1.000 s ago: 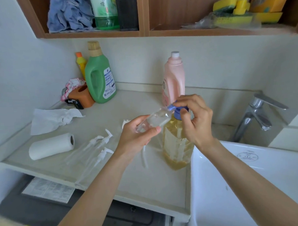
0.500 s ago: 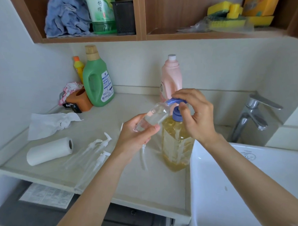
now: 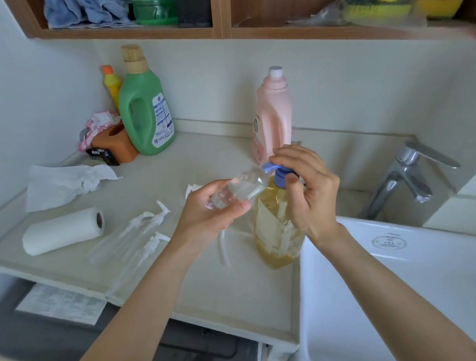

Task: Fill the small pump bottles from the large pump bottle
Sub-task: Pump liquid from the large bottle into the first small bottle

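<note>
Two bare forearms reach in from the bottom edge, at 6 and 5 o'clock, over a pale, matte countertop (image 3: 209,296) with a raised lip. At 4 o'clock sits a smooth, glossy white sink basin (image 3: 400,296).

At centre, the left hand (image 3: 208,214) curls its fingers and thumb around a small clear bottle (image 3: 238,190), a see-through plastic cylinder held tilted, its open neck raised toward 1 o'clock. That neck meets the blue spout of the large pump bottle (image 3: 274,233), a tall, transparent container of amber liquid standing upright on the counter just beside the basin. The right hand (image 3: 311,188) rests on top of the blue pump head (image 3: 279,173), fingers curled over it and thumb against its collar.

At 9 o'clock, three more small clear bottles with white pump tops (image 3: 149,233) lie flat, side by side. A loose white pump with a dip tube (image 3: 223,249) lies beneath the left wrist. Farther toward 9 o'clock rest a soft white paper towel roll (image 3: 62,234) on its side and a crumpled sheet of paper towel (image 3: 65,185).

Against the back wall stand a pink opaque bottle (image 3: 273,116) at 12 o'clock and a green handled jug (image 3: 145,113) with a tan cap at 11 o'clock. A shiny chrome faucet (image 3: 406,178) stands at 3 o'clock. A wooden shelf (image 3: 222,31) spans the top.
</note>
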Tool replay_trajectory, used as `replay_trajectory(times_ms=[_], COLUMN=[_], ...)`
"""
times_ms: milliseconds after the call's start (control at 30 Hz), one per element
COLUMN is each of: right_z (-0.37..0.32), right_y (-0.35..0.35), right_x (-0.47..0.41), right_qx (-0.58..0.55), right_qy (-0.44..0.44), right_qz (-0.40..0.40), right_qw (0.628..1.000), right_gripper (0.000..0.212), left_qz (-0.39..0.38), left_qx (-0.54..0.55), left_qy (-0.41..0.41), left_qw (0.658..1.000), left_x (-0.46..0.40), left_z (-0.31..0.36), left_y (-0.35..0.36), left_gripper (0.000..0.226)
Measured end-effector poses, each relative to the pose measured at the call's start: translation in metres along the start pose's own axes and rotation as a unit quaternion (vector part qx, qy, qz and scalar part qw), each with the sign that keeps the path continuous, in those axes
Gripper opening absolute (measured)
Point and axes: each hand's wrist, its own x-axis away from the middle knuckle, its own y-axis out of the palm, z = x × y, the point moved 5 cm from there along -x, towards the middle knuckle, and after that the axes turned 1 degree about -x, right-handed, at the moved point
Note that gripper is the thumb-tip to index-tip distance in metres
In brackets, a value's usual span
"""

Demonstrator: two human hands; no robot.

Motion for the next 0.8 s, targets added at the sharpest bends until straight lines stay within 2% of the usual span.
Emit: replay_trajectory(times_ms=[133,233,333,467,633,800], right_z=[-0.003,-0.004,-0.01,-0.018,-0.014,-0.009], right_y=[-0.001,-0.005,-0.01,-0.013,-0.01,0.001], right_x=[0.0,-0.004,-0.013,-0.02,-0.014,0.0], right_qx=[0.006,0.012,0.018,0.035,0.022,0.012], right_qy=[-0.01,-0.041,-0.036,-0.022,0.002,0.0], right_qz=[-0.011,-0.045,-0.068,-0.074,-0.03,-0.002], right_qw=[1.0,0.998,0.997,0.996,0.999,1.0], right_gripper=[0.037,0.035,0.032,0.034,0.035,0.037], left_qz=[0.003,0.002,0.003,0.003,0.005,0.009], left_qx=[0.005,0.008,0.015,0.01,0.018,-0.003], left_qy=[0.004,0.0,-0.004,0.0,-0.012,-0.047], left_qw=[1.0,1.0,1.0,1.0,1.0,0.999], left_x=[0.002,0.004,0.004,0.005,0.005,0.005], left_z=[0.002,0.004,0.006,0.008,0.004,-0.002], left_y=[0.001,0.002,0.004,0.008,0.008,0.003], left_gripper=[0.03,0.027,0.031,0.02,0.021,0.033])
